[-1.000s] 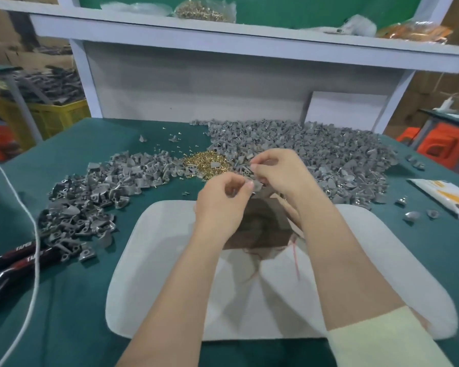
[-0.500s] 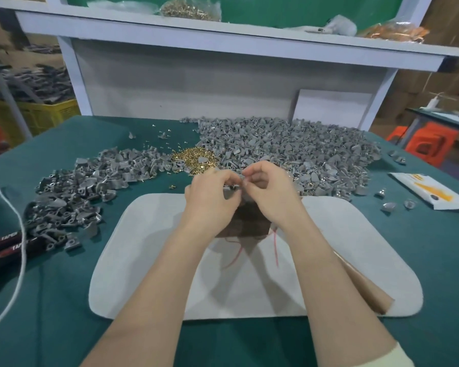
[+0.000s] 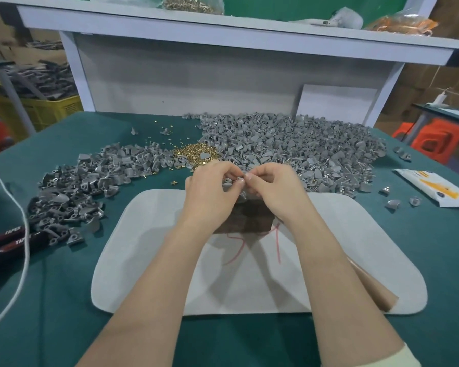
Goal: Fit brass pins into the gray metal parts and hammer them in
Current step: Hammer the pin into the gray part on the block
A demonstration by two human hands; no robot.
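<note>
Fingertips (image 3: 240, 182) are meeting above a brown block (image 3: 247, 219). My left hand (image 3: 210, 190) is curling around a small gray part (image 3: 229, 186), and my right hand (image 3: 274, 188) is pinching it too; any pin there is too small to tell. Brass pins (image 3: 195, 152) are lying just beyond my left hand, a heap of gray parts (image 3: 297, 147) beyond both.

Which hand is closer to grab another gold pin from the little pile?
Probably left. The left hand sits just beside the gold pin pile; the right hand is farther over, by the big gray heap. Both pinch a small gray part now.
</note>
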